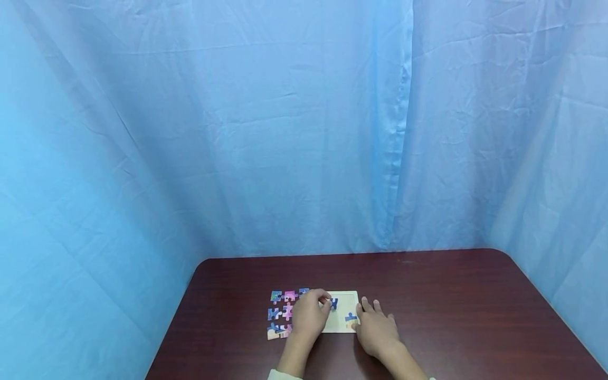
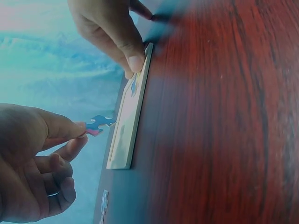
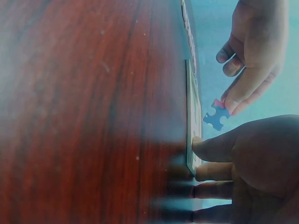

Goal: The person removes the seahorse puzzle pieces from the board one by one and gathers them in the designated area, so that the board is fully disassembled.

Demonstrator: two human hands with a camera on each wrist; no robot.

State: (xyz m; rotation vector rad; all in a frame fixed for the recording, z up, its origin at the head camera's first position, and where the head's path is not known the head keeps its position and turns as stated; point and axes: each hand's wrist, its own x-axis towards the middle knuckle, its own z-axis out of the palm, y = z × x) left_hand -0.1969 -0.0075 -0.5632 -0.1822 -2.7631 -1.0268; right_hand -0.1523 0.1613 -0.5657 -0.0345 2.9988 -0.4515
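Observation:
My left hand [image 1: 309, 315] pinches a blue-and-pink jigsaw piece [image 2: 99, 124] between thumb and index finger, above a pale puzzle tray [image 1: 339, 324]. Its other fingers curl loosely, as the left wrist view shows. My right hand [image 1: 377, 328] lies at the tray's right end, its thumb on the lower right corner and its fingers spread over the edge and the table. Inside the tray by that thumb sits a blue-and-cream jigsaw piece [image 1: 350, 319].
Left of the tray, several loose jigsaw pieces [image 1: 276, 314] lie in rough rows, partly hidden by my left hand. The dark red-brown wooden table [image 1: 456, 306] has rounded back corners. Blue curtains [image 1: 294, 132] hang behind it and at both sides.

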